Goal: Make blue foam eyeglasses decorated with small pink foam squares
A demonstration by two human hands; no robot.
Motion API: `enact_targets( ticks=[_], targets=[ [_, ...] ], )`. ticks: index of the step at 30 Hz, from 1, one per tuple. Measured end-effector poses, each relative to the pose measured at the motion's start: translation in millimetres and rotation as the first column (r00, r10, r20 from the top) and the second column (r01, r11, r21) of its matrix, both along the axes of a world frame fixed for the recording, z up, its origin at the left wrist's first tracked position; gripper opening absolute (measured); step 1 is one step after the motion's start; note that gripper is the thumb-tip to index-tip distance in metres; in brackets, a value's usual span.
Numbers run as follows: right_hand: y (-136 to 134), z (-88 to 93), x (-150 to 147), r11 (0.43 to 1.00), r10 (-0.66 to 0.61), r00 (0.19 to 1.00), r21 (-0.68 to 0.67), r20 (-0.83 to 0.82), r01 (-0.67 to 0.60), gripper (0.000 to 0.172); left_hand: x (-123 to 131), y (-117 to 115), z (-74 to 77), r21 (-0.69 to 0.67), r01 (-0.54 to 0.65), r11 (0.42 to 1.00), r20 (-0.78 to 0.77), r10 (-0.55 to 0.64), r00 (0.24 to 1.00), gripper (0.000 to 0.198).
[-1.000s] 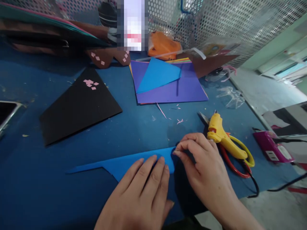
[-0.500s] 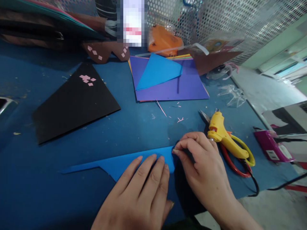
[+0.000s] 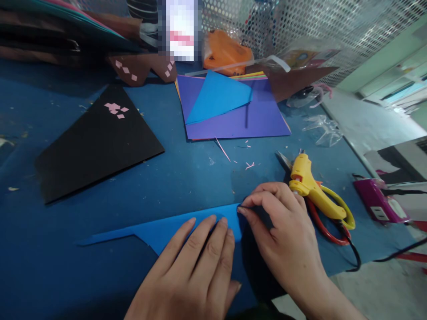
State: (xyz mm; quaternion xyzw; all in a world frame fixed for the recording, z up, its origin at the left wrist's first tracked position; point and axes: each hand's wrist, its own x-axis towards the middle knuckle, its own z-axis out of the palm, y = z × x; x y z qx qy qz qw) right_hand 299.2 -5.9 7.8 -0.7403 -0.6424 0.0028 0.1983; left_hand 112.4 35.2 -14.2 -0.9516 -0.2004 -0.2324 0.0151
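Note:
A folded piece of blue paper (image 3: 156, 229) lies on the dark blue tabletop, with a narrow strip pointing left. My left hand (image 3: 193, 266) rests flat across it, fingers stretched out and pressing on the sheet. At the paper's right end, my right hand (image 3: 280, 226) pinches the edge between thumb and fingers. Just right of that hand lie a yellow glue gun (image 3: 312, 186) and scissors (image 3: 323, 240) with red and yellow handles, partly under the gun.
Black board (image 3: 100, 146) with small pink paper diamonds (image 3: 115, 109) lies left. Behind are purple paper sheets (image 3: 233, 122) bearing a blue paper piece (image 3: 222, 95), an orange item in plastic (image 3: 227, 51) and brown cutouts (image 3: 133, 71). A purple power socket (image 3: 380, 200) sits at the right edge.
The view has shifted slightly. Both hands keep nearly the same places on the blue paper, the left flat and the right pinching its end.

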Motion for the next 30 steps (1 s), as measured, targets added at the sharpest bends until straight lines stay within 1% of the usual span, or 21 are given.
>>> enact_targets(
  ticks=[4,7,10,12,15,17,19,22,25,28,30],
  targets=[
    [-1,0.5,0,1.000,-0.007,0.999,0.022,-0.043,0.008,0.008,1,0,0.6,0.006,0.008,1.000,0.005,-0.008,1.000,0.035],
    [-3,5.3,0,0.998,-0.025,0.995,0.063,-0.095,0.032,0.011,0,1,0.6,-0.009,0.009,1.000,-0.005,-0.009,1.000,0.035],
    [-11,13.1,1,0.992,-0.015,0.996,0.127,-0.088,0.027,0.022,0,3,-1.2,-0.020,0.019,1.000,0.001,-0.019,1.000,0.036],
    [-19,16.6,1,0.990,0.028,0.999,0.136,-0.031,-0.023,0.032,0,3,-2.6,-0.022,0.020,1.000,0.001,-0.020,1.000,0.036],
    [-32,15.6,3,0.985,0.147,0.986,0.084,0.078,-0.154,0.044,-1,4,-3.3,-0.027,0.023,0.999,-0.017,-0.023,1.000,0.036],
    [-37,11.9,4,0.971,0.225,0.965,0.051,0.132,-0.233,0.048,-1,4,-2.6,-0.027,0.028,0.999,-0.026,-0.029,0.999,0.036],
    [-40,8.3,5,0.958,0.276,0.948,0.030,0.160,-0.284,0.046,-1,5,-1.7,-0.025,0.031,0.999,-0.021,-0.031,0.999,0.035],
    [-40,5.5,6,0.942,0.330,0.929,-0.001,0.165,-0.335,0.043,-1,6,-1.3,-0.031,0.035,0.999,-0.004,-0.035,0.999,0.035],
    [-40,5.2,7,0.931,0.365,0.916,-0.034,0.166,-0.365,0.053,0,6,-2.5,-0.045,0.037,0.998,0.010,-0.036,0.999,0.037],
    [-39,4.5,6,0.933,0.360,0.918,-0.038,0.164,-0.359,0.057,-1,6,-3.3,-0.047,0.042,0.998,0.012,-0.041,0.999,0.039],
    [-39,3.2,4,0.939,0.339,0.927,-0.006,0.160,-0.343,0.058,-2,6,-2.8,-0.042,0.042,0.998,0.004,-0.042,0.999,0.039]
  ],
)
